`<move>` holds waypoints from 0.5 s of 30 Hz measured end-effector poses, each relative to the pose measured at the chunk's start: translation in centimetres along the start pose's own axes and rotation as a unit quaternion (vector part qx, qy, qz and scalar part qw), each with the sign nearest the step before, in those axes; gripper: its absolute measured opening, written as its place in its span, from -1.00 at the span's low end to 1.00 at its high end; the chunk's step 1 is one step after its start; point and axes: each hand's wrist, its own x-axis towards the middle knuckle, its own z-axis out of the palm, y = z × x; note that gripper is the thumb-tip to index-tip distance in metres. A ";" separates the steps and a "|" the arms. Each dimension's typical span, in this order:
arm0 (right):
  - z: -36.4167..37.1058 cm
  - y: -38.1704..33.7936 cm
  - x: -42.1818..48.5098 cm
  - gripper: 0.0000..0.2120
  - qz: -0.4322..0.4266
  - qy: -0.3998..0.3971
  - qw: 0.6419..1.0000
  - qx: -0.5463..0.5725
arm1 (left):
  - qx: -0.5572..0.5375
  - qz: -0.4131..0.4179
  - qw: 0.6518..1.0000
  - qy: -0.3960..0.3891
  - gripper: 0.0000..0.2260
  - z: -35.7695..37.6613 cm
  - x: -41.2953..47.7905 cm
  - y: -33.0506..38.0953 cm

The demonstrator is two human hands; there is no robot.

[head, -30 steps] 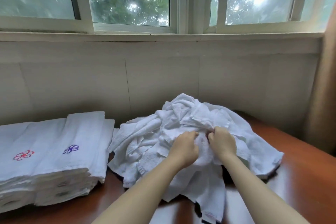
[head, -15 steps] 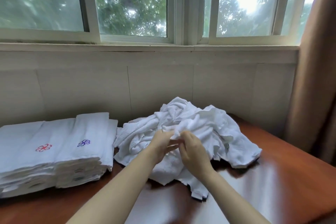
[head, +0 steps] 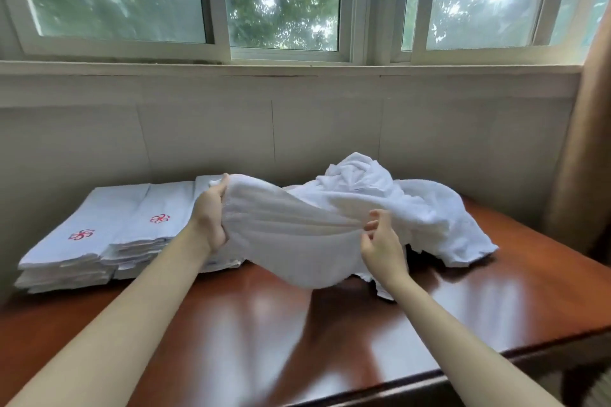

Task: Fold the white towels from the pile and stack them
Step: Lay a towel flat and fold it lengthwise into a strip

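Note:
A white towel (head: 291, 241) hangs stretched between my hands above the table. My left hand (head: 211, 218) grips its left end, fingers curled round the bunched edge. My right hand (head: 380, 241) pinches the towel's near edge at its right. Behind it, a crumpled pile of white towels (head: 413, 205) lies on the table at the right. Stacks of folded white towels (head: 109, 235) with red flower emblems sit at the left, partly hidden by my left hand and the held towel.
The glossy brown wooden table (head: 330, 334) has its front edge at the lower right. A pale wall and window sill (head: 297, 69) run close behind. A brown curtain (head: 585, 158) hangs at the right.
Both hands were together on the pile; now they have drawn one towel out and spread apart, the left hand moving left towards the folded stacks. The camera view has also shifted.

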 end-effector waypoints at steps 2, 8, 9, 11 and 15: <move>0.2 0.1 -0.2 -0.43 0.001 0.002 0.998 -0.065 | -0.007 0.033 0.998 0.061 -0.52 -3.2 -1.2 1.9; 2.6 1.8 -1.8 -0.26 0.028 -0.178 0.942 -0.284 | 0.001 0.141 0.911 0.387 -0.82 -13.4 -3.0 5.6; 3.4 2.2 -2.3 -0.30 0.033 -0.242 0.920 -0.307 | 0.060 0.133 0.886 0.440 -0.81 -15.1 -3.2 5.8; 5.2 2.5 -3.7 -0.54 0.009 -0.351 0.869 -0.349 | 0.136 0.093 0.853 0.496 -0.69 -19.2 -3.3 5.4; 9.4 1.5 -6.3 -0.74 -0.085 -0.355 0.891 -0.269 | 0.370 0.000 0.770 0.519 -0.59 -22.2 -5.4 2.0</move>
